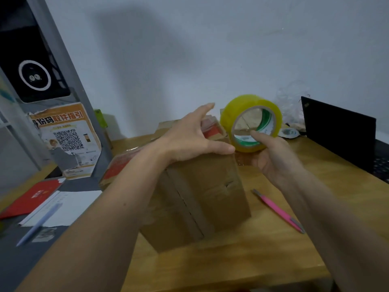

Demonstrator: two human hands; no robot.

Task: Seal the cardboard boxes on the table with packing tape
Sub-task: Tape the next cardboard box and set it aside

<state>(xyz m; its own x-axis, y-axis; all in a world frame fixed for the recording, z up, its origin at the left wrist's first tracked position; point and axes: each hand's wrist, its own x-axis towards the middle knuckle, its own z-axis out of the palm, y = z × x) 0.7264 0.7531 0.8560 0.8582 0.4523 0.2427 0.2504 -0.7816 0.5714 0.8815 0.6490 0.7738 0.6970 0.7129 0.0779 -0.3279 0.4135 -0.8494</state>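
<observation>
Fingers of left hand (189,138) spread flat, pressing cardboard box (202,197); right hand (271,157) grips tape roll (251,123) at 2 o'clock. Mid-taping, likely; next, pull tape across seam.

On the orange-and-white poster (67,140) propped at the table's left edge you can read a headline in large Chinese characters, "身份码取件指引", the first character partly torn away. Below it you see a black QR code (68,140); the small print beneath it is too blurred to read. The red booklet (31,199) at the near left edge carries white lettering you cannot make out. The green print inside the tape roll (251,123) is likewise illegible.
</observation>
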